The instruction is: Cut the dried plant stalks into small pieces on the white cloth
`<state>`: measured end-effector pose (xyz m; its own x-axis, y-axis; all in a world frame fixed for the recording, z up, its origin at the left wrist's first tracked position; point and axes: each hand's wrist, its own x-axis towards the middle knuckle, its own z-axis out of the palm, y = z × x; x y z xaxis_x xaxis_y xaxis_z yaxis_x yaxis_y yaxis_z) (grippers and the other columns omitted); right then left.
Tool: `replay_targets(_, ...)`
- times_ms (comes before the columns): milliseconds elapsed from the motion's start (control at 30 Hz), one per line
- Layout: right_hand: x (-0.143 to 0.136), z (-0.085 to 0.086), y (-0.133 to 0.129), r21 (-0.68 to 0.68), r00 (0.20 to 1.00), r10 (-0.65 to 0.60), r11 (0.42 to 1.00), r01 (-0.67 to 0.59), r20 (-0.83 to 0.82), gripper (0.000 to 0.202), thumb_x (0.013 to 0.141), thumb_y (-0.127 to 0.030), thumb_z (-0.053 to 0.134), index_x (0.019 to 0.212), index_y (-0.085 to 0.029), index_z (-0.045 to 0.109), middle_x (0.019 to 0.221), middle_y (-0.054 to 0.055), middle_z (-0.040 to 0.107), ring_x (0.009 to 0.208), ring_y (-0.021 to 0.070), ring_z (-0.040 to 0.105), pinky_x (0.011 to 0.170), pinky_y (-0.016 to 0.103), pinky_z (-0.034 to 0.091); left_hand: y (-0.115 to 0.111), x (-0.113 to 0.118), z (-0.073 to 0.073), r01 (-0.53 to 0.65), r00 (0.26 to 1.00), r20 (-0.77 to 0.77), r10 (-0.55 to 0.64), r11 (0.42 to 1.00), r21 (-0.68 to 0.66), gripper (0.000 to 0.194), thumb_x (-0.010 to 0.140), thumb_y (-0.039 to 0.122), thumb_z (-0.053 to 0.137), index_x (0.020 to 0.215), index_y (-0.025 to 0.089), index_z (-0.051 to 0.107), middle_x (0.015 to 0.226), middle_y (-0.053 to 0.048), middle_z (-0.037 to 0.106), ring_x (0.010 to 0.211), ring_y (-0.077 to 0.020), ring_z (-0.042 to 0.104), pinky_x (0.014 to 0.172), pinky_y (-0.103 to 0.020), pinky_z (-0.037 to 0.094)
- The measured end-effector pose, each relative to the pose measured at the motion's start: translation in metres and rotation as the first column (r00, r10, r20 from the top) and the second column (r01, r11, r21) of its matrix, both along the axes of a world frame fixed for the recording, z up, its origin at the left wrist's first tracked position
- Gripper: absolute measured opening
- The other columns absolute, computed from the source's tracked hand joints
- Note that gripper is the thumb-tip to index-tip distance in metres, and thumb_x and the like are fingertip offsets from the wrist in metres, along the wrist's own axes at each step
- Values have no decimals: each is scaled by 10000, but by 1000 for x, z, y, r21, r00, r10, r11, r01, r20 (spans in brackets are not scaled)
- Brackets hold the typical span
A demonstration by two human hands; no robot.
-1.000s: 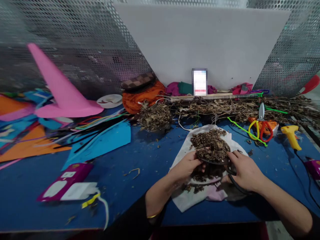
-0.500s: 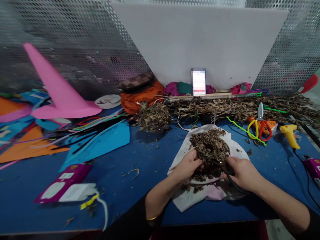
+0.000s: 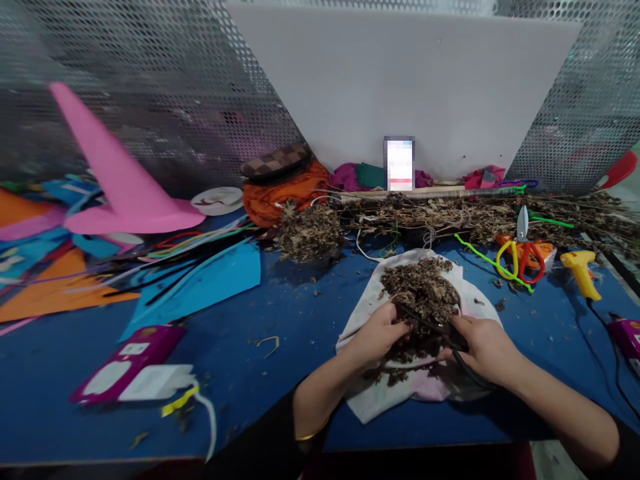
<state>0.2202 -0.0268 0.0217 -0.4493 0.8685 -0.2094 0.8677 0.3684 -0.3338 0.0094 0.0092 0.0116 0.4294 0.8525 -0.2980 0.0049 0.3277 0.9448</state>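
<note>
A heap of dry, crumbled brown leaves lies on a pale cloth near the front of the blue table. My left hand is closed at the heap's left edge, its fingertips in the leaves. On the right, my right hand is wrapped round the black handles of scissors. Their dark blades reach left across the leaves toward my left fingers; the tips are hard to make out.
Behind the cloth are dried branches, orange-handled scissors and a phone. A yellow glue gun lies right. Left are a pink paper hat, blue sheet and purple box.
The dark blades now show more clearly across the leaves, extending toward my left hand. Both hands stay at nearly the same places, and the whole view has shifted slightly.
</note>
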Motion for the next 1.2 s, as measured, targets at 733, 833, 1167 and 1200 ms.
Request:
replay_targets(733,8,8,2,51,1000,-15,999,14,28,464,812,-551,454,1094,-184,493,888,58,558,755,180,530,608,259,313,1,-8,6,-64,995,74,74,989,-130,496,638,213,695,1089,158,495,782,-10,610,623,-105,569,551,-210,457)
replay_targets(833,9,8,2,73,999,-47,996,48,-14,480,809,-559,459,1107,-184,493,899,61,570,755,179,536,612,253,319,1,-9,5,-99,989,90,114,983,-153,438,628,258,719,1010,157,529,813,-30,634,653,-129,607,567,-223,478)
replay_targets(1167,3,6,0,120,1000,-23,993,22,6,587,775,-520,499,1225,-153,410,1022,104,515,890,225,510,733,301,354,-1,-5,2,-222,975,-43,218,963,-155,168,614,239,693,699,105,639,542,-4,595,431,-77,525,432,-180,402)
replay_targets(1200,2,6,1,120,1000,-22,993,21,11,588,778,-512,498,1231,-150,404,1027,108,511,900,228,506,742,304,353,-1,-5,2,-218,976,-43,214,963,-158,156,615,231,692,695,106,645,550,-6,599,434,-78,524,440,-185,408)
